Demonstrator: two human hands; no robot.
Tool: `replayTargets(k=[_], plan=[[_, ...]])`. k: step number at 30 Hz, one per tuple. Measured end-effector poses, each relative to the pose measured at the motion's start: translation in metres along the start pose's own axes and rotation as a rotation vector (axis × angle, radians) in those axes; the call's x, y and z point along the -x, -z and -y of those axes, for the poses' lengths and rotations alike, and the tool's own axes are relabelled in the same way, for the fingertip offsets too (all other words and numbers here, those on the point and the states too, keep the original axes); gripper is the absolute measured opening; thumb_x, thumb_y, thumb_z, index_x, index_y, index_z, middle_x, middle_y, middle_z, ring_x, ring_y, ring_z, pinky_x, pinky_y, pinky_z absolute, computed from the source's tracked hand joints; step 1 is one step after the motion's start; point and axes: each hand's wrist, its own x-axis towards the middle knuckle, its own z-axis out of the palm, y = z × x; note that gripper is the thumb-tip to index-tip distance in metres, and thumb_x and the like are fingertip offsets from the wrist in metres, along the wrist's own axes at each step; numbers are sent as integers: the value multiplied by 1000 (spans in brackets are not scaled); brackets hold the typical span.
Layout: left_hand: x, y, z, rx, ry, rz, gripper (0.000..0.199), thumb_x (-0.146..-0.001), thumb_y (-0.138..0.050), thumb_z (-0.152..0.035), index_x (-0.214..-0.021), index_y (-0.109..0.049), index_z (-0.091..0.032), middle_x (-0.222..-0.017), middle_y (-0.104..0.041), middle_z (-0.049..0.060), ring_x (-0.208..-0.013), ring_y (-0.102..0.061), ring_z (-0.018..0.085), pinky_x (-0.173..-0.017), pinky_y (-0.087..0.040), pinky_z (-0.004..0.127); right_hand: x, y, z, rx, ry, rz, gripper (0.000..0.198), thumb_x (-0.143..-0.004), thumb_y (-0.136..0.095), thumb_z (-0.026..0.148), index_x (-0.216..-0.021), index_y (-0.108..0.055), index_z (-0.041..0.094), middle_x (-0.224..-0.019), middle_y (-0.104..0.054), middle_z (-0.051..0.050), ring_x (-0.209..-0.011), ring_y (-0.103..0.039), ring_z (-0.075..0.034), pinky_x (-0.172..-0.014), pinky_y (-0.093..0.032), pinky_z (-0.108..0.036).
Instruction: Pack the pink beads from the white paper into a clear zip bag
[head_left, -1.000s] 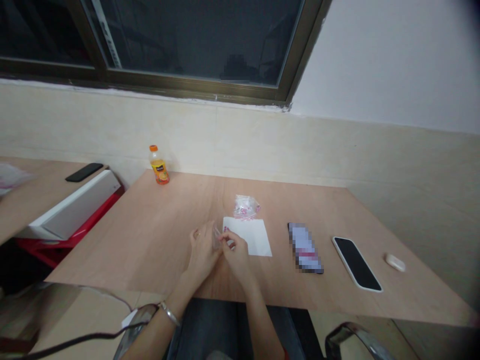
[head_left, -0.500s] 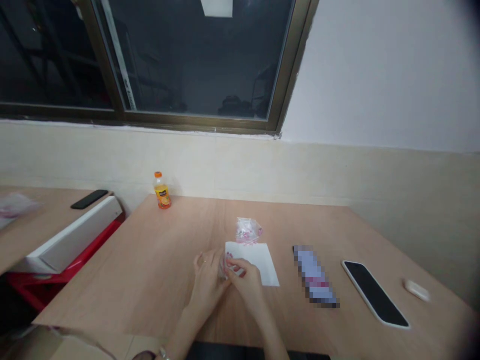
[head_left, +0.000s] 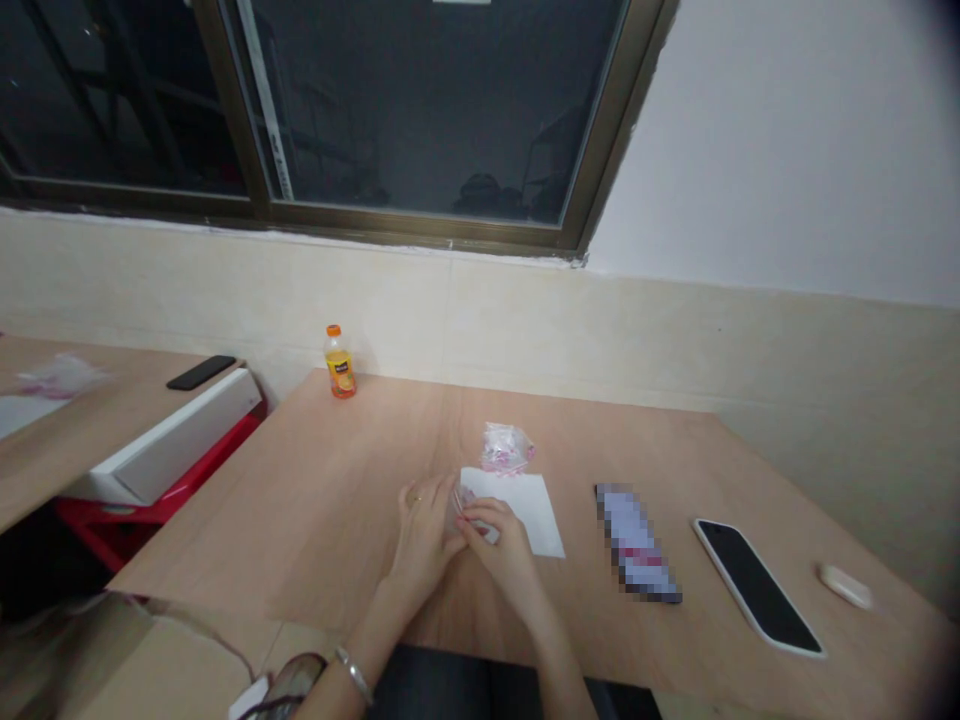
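My left hand [head_left: 427, 522] is above the wooden table, its fingers curled round the left side of a small clear plastic bag [head_left: 463, 497] with pinkish marks. From the other side, my right hand [head_left: 501, 540] pinches the bag's edge between thumb and fingers. Much of the bag is hidden behind the fingers, and its contents are too small to make out. Both hands overlap the left edge of a white sheet of paper [head_left: 536, 510]. Just beyond the paper lies a larger clear plastic bag [head_left: 507, 448] with pink bits in it.
Right of the paper lie a blurred-out phone [head_left: 637, 545], a dark-screened phone with a white edge [head_left: 757, 588] and a small white case [head_left: 845, 586]. An orange-capped juice bottle [head_left: 340, 365] stands at the back left. Another table [head_left: 97, 410] at left holds a black phone [head_left: 201, 372].
The view has tilted down and turned slightly left. Both hands still hold the small bag by the paper, with the right fingers slightly shifted on it.
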Motion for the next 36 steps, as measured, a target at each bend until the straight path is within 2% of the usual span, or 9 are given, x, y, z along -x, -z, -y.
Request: replayTargets(k=[5,10,14,17,20,23,28,32,36], plan=[[0,-3,4,-18,2,-22,55,-78,-60,-30,-129,-43,-17,-120,-59,14,-113,-52,26,-102,-24,49,0,-5,2,-12,-3,-57,12,-74,-62,26,-75,-73,22,-89,-67,-8,-87,-62,-20,-80,-51,-35],[0,-8,7,-37,137,-86,45,-82,-55,-34,-123,-49,-16,-109,-64,14,-105,-57,26,-99,-27,48,-7,2,-2,-42,-16,-162,22,-83,-54,30,-90,-71,19,-98,-66,-9,-94,-60,-19,-84,-49,-34],[0,-9,7,-66,212,-74,44,-82,-52,-27,-123,-48,-14,-108,-64,15,-107,-56,27,-99,-27,48,-13,4,-40,77,-92,-255,24,-81,-51,26,-92,-69,15,-96,-67,-11,-87,-61,-19,-77,-49,-33],[-1,-7,6,-70,236,-32,44,-82,-50,-24,-124,-47,-14,-107,-64,15,-106,-57,27,-98,-27,48,-10,-5,-75,119,-183,-248,25,-77,-53,25,-94,-69,13,-93,-67,-12,-79,-61,-19,-74,-50,-33],[-2,-5,5,-55,256,-11,42,-81,-51,-26,-121,-47,-15,-108,-64,14,-105,-57,28,-98,-28,48,-5,-20,-94,132,-196,-226,27,-79,-52,29,-93,-69,13,-92,-66,-12,-81,-60,-19,-76,-49,-33],[-3,-4,3,-25,249,30,38,-80,-54,-29,-116,-48,-17,-105,-65,12,-103,-59,27,-98,-26,48,-5,-30,-97,231,-223,-266,32,-82,-50,34,-96,-70,12,-90,-65,-12,-79,-60,-20,-74,-47,-32],[-3,-1,1,-27,188,67,35,-79,-55,-26,-112,-48,-18,-100,-67,9,-98,-61,25,-101,-22,49,-14,-31,-92,433,-324,-258,30,-78,-57,37,-95,-72,18,-80,-63,-7,-65,-57,-16,-59,-40,-25],[-2,-1,3,-65,168,65,36,-81,-51,-23,-116,-47,-16,-98,-67,10,-99,-60,26,-100,-23,48,-17,-31,-90,416,-368,-244,21,-77,-58,34,-87,-74,23,-77,-61,-4,-64,-55,-14,-55,-35,-23],[-2,-1,3,-86,170,84,36,-80,-51,-22,-116,-47,-15,-99,-66,11,-100,-59,27,-99,-24,48,-12,-31,-87,339,-328,-296,23,-78,-55,33,-84,-71,18,-83,-61,-6,-68,-54,-16,-63,-40,-25]])
